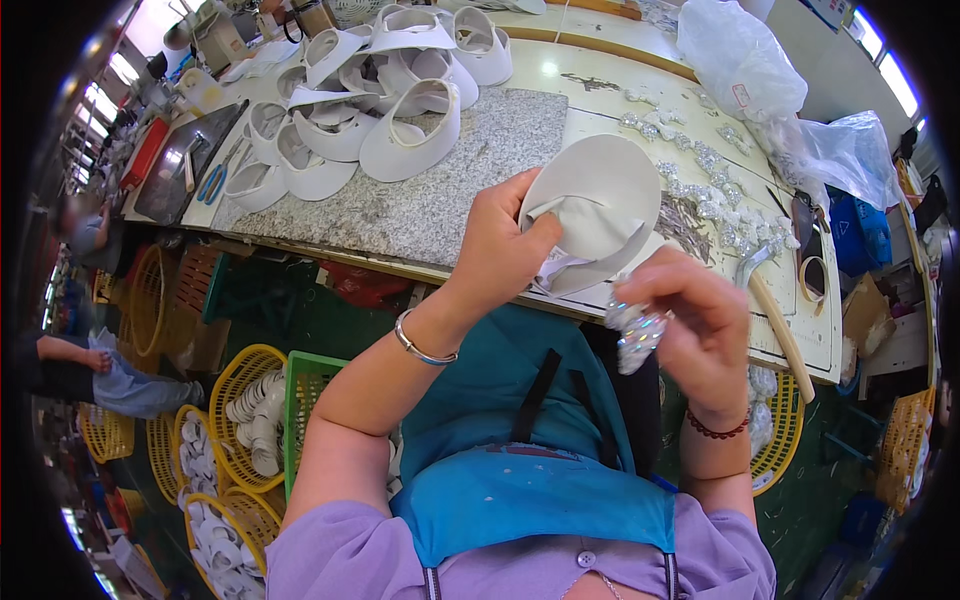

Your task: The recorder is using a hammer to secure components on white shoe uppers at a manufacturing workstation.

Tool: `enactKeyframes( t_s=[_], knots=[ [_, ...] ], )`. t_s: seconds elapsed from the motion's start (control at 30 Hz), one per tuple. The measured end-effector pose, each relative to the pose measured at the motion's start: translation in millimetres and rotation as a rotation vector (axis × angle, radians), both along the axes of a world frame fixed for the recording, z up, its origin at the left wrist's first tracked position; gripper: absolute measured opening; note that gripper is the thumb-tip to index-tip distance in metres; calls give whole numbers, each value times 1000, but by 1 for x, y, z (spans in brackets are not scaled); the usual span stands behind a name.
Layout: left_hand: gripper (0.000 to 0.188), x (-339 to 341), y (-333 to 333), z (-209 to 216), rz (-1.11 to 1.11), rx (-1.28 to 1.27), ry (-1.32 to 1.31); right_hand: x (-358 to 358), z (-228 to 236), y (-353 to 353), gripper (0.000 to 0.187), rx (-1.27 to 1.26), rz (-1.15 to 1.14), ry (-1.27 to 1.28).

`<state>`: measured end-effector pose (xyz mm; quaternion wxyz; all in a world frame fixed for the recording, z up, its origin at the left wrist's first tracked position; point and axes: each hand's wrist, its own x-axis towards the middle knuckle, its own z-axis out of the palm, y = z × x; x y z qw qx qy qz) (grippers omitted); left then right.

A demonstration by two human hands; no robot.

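My left hand [500,245] grips a white visor-shaped piece [600,190] at its left side, thumb pressed inside the opening. The piece is tilted up above the table's front edge, its rounded brim facing away from me. Just right of it, my right hand [700,320] pinches a shiny silver, glittering piece [638,335] between bent fingers. The two pieces are apart. Similar glittering silver pieces [705,160] lie in a line on the right of the table. More white visor-shaped pieces [415,130] stand stacked on a speckled stone slab [510,130] at the left.
A wooden-handled hammer [780,330] overhangs the table's right front edge. Small dark metal bits [683,222] lie near it. Clear plastic bags [745,60] are at the far right. Blue-handled pliers [212,183] lie left. Yellow baskets [240,375] with white parts stand below; another person's hand [97,360] shows left.
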<state>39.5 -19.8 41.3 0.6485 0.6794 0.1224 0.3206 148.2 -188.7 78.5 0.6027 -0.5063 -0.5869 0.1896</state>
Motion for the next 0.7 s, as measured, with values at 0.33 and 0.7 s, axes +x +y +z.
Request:
enactKeyframes(
  t_s=[0.33,0.7],
  knots=[
    [22,5,-22,-12,-5,-366,-138,8,-29,38,10,-34,-391,-432],
    [42,-7,-9,-10,287,590,-44,16,-26,42,10,-155,-347,-221]
  ],
)
